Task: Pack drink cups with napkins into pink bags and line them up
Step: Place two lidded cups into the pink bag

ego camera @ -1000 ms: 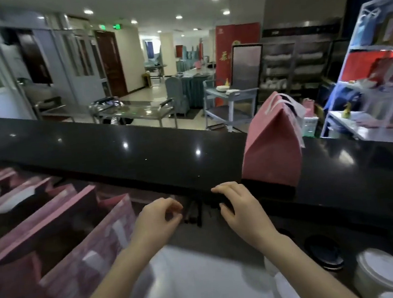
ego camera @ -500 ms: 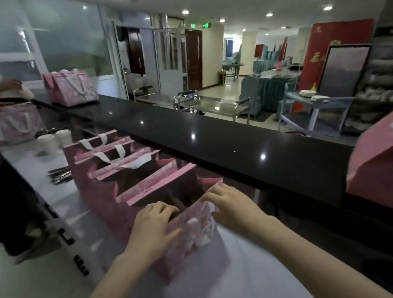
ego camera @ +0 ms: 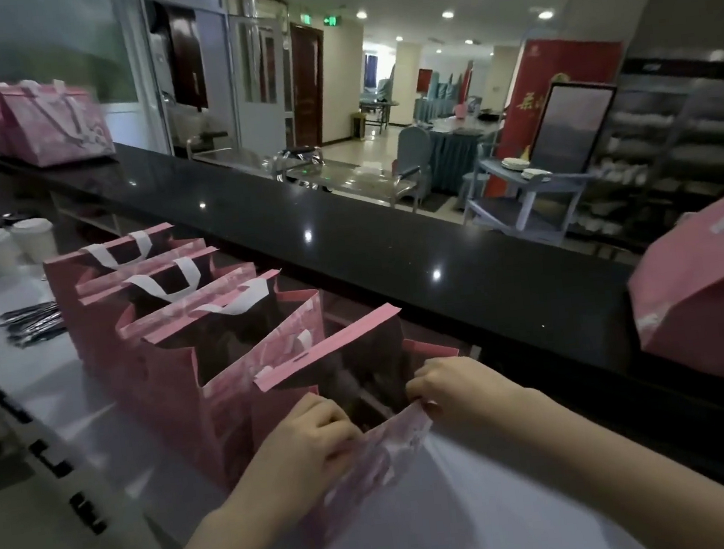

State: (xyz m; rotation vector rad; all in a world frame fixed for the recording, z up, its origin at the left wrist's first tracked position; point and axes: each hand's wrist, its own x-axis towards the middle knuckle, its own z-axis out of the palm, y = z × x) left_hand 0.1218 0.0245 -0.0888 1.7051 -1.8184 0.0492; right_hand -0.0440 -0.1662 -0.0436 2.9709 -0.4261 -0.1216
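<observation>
Several open pink bags stand in a row on the grey worktop point(ego camera: 423, 531). The nearest pink bag point(ego camera: 371, 465) is held at its near rim by both hands: my left hand point(ego camera: 306, 445) grips the rim's left part and my right hand point(ego camera: 452, 385) pinches its right corner. The bag's inside is dark and I cannot tell what it holds. Behind it stand more open bags point(ego camera: 206, 335) with white handles. Two white lidded drink cups point(ego camera: 13, 246) stand on the worktop at the far left.
A raised black counter point(ego camera: 393, 253) runs along the far side. On it stand a closed pink bag point(ego camera: 711, 295) at the right and closed pink bags point(ego camera: 54, 123) at the far left. Dark wrapped packets point(ego camera: 32, 322) lie left of the bag row.
The view swung left from the black counter to the row of bags. My hands left the counter edge and took hold of the nearest bag's rim, then closed tighter on it.
</observation>
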